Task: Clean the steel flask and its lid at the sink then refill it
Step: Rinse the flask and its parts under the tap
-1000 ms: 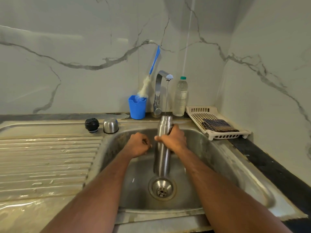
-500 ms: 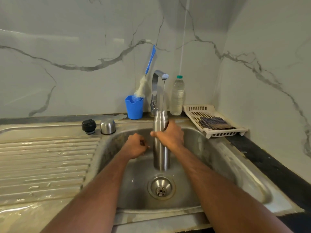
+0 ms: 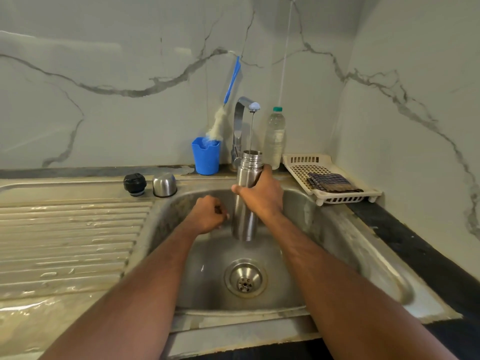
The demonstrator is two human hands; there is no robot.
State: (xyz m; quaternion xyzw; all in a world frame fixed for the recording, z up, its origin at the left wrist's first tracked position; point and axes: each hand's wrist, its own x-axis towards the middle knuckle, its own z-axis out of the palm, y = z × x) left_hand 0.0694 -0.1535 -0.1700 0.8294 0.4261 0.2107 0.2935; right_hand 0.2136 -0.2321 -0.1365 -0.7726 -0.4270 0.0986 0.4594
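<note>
The steel flask (image 3: 245, 198) was held upright over the sink (image 3: 345, 245) basin, lifted clear of the drain (image 3: 245, 278), with its open mouth directly beneath the tap (image 3: 242, 120). A thin stream of water (image 3: 251, 133) was seen falling from the spout into the flask's neck. The flask's upper body was gripped by the right hand (image 3: 262, 197), the fingers curled round the far side and the thumb laid across the near side. The left hand (image 3: 207, 214) was held just beside the flask, lower down, with its fingers curled into a loose fist; whether anything small was pinched in it could not be told. On the sink's rear ledge, to the left of the basin, the black stopper (image 3: 134, 184) and the steel cup lid (image 3: 164, 184) were set side by side. Behind the tap, a blue cup (image 3: 206, 158) holding a bottle brush (image 3: 228, 97) was placed at the wall, and a plastic water bottle (image 3: 274, 139) stood to the tap's right. A folded cloth (image 3: 331, 182) lay in a white tray (image 3: 306, 167) at the corner.
</note>
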